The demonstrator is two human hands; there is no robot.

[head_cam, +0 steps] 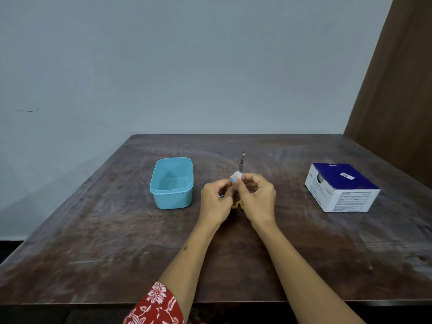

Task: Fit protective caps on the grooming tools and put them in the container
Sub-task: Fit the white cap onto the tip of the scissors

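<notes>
Small scissors with yellow handles (236,205) are held upright over the middle of the table, their thin dark blades (242,160) sticking up past my fingers. My left hand (216,199) and my right hand (257,195) are closed around the scissors from either side. A small white piece (236,176), probably a cap or wipe, sits at the base of the blades, pinched between my left thumb and my right fingertips. The light blue plastic container (154,188) stands open and empty just left of my hands.
A blue and white cardboard box (341,190) lies at the right side of the dark wooden table (117,242). A pale wall runs behind the table, and a brown panel stands at the far right.
</notes>
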